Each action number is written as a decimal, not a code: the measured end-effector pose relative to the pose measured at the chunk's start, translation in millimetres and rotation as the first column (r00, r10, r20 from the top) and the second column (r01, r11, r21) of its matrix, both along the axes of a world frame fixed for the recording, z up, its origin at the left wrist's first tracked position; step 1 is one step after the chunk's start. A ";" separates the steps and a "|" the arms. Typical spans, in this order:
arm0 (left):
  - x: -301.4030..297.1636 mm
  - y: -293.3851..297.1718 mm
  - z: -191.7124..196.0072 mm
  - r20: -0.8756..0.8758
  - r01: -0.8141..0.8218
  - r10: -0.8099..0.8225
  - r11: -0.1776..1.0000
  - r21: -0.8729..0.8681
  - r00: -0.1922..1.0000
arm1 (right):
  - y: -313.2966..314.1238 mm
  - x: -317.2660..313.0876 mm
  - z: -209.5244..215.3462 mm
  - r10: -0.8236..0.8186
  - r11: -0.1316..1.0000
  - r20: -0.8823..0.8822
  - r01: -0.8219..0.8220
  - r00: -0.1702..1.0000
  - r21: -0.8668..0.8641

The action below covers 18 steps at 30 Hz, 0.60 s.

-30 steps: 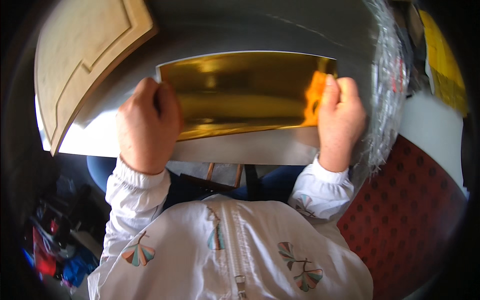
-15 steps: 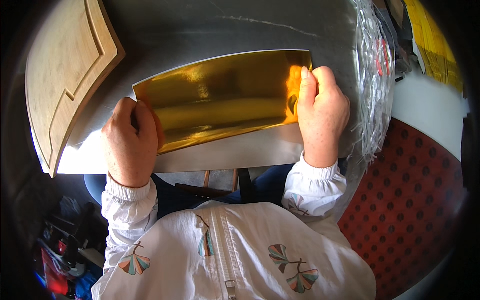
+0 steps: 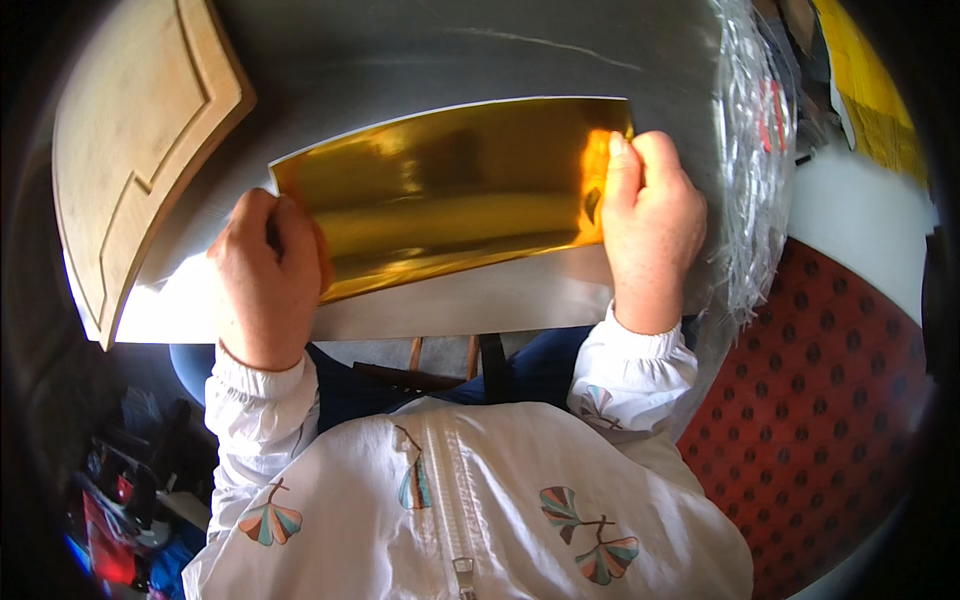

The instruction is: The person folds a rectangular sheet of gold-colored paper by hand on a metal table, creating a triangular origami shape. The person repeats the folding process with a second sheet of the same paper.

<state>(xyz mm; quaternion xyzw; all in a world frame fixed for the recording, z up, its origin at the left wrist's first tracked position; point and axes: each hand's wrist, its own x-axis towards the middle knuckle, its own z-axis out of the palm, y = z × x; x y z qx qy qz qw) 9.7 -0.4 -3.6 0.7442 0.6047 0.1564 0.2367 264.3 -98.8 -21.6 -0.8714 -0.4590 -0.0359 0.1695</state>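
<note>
- Gold foil sheet [image 3: 450,195] lies on the grey counter [image 3: 400,50].
- Left hand [image 3: 268,275] fingers pinch the sheet's left end.
- Right hand [image 3: 650,225] fingers pinch its right end.
- Wooden board [image 3: 130,150] sits left of the sheet.

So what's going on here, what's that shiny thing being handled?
A person in a white jacket holds a shiny gold sheet with both hands over a grey tabletop. The left hand grips its left end and the right hand pinches its right edge; the sheet bows a little between them. A wooden board lies at the table's left, and crinkled clear plastic sits along the right.
</note>
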 end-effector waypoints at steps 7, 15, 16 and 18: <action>1.4 -1.0 -2.1 0.033 -0.003 -0.001 0.994 0.112 0.999 | 1.8 2.5 0.4 -0.018 1.000 -0.097 0.018 0.995 0.004; 1.1 0.5 1.3 -0.054 0.009 -0.006 0.998 0.064 0.999 | -0.5 4.0 -1.8 -0.024 0.999 -0.121 0.021 0.992 -0.024; 1.1 0.6 1.5 -0.052 0.010 -0.006 0.998 0.068 0.999 | -0.4 4.3 -2.1 -0.032 0.999 -0.111 0.028 0.993 -0.035; 1.0 0.4 1.1 -0.053 0.009 -0.006 0.998 0.064 0.999 | -0.6 4.4 -2.5 -0.030 0.999 -0.125 0.027 0.992 -0.026</action>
